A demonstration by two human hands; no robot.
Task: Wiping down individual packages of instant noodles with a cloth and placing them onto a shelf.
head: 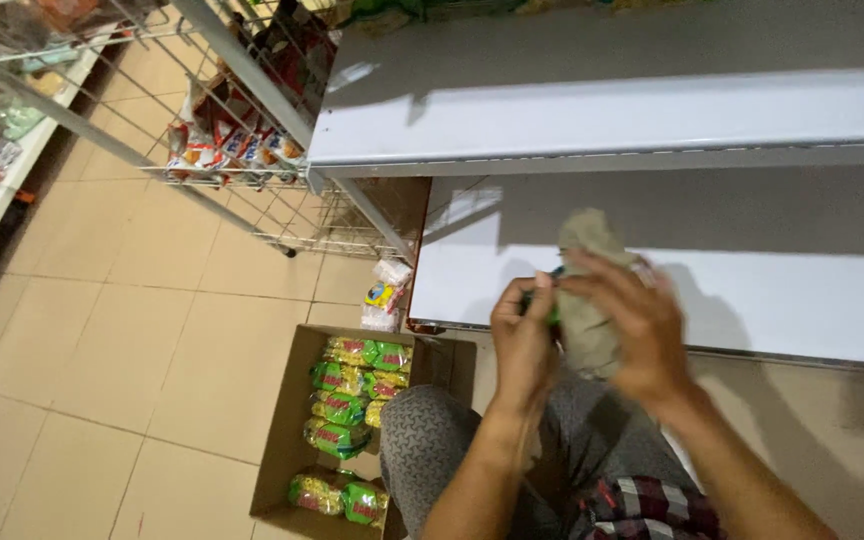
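Together, both hands pinching one crumpled grey cloth (587, 300): left hand (524, 340), right hand (632, 325). Just over the white lower shelf (802, 300). Beside the knee, an open cardboard box (287, 440) of green and yellow packets (347, 405).

Warm, yellowish indoor light fell from above, leaving the scene fairly dim. The white shelf (652, 110) caught pale glare at upper centre and cast a broad shadow beneath it. Both hands at centre were smeared by motion blur. Straight lines bowed toward the frame's edges.
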